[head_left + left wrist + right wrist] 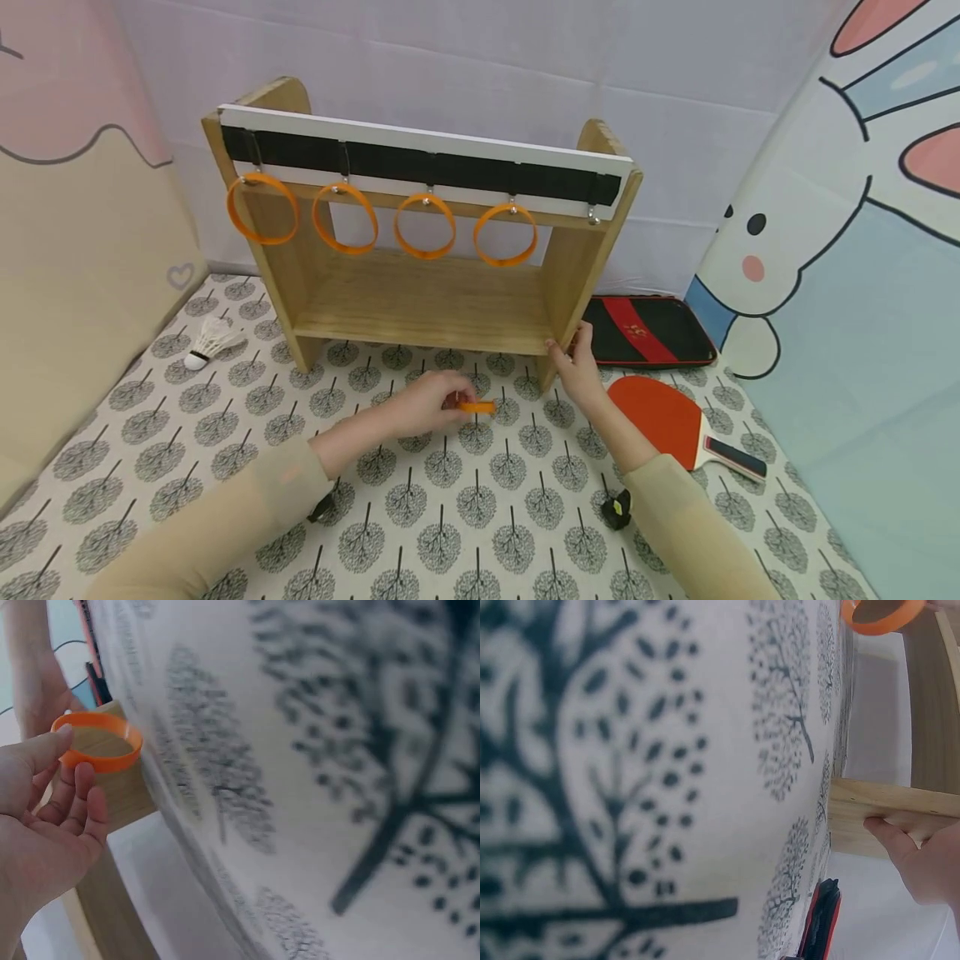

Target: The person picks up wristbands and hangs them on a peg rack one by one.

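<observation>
My left hand [431, 406] pinches an orange wristband [477, 407] between thumb and fingers, held in front of a wooden rack [420, 304]. In the left wrist view the wristband [112, 764] is a round loop, with the thumb on its near edge. My right hand [581, 375] grips the lower part of the rack's right side panel; the right wrist view shows its thumb [892, 838] against the wood. Several more orange wristbands [425, 252] hang from metal hooks along the rack's black strip [390, 165]. The rightmost hook [594, 218] carries no wristband.
A white shuttlecock [213, 342] lies on the patterned cloth [442, 500] at left. At right are a red table tennis paddle [656, 417] and, behind it, a black tray [678, 329] with a red band. Printed curtains [480, 67] stand behind and at both sides.
</observation>
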### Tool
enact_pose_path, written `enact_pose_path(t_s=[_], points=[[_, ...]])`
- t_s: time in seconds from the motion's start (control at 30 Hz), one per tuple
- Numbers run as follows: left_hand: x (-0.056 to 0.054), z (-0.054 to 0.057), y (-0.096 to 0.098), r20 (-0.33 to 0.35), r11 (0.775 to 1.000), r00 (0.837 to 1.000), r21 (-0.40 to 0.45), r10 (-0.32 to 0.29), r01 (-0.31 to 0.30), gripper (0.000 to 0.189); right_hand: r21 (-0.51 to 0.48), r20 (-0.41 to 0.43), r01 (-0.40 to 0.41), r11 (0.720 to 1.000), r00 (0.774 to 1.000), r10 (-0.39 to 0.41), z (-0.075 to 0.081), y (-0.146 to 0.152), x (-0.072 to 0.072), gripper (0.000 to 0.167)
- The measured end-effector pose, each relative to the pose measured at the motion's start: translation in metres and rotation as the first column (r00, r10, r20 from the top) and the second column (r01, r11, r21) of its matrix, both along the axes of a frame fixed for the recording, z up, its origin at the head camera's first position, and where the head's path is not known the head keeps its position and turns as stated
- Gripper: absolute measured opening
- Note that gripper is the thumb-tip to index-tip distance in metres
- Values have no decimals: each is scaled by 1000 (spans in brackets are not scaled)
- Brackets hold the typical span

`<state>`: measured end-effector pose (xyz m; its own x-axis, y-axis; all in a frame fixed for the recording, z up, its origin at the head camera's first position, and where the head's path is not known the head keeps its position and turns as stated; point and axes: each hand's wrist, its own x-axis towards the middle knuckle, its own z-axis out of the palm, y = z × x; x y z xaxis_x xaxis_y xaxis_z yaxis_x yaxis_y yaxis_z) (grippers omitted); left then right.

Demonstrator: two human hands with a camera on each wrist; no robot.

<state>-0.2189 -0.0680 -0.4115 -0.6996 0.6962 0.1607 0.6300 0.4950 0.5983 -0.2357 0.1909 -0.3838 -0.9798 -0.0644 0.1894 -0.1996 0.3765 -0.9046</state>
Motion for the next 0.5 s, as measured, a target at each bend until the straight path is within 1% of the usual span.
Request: enact_pose_path(t_s=[0.13,0.27,0.37,0.5], points=[[3,11,1,-46,998,997,21,55,-54,17,2,8,-4,1000,1000,4,0,0,0,45],[7,24,1,-100,993,988,30,117,-114,18,3,10,-2,1000,1000,2,-1,0,-1,45],[10,34,1,-103,989,985,63,139,-133,17,-2,6,0,1000,1000,0,-1,0,-1,46],[14,46,3,-87,980,983,138,159,-147,16,0,5,-2,1000,1000,2,0,0,-1,45]])
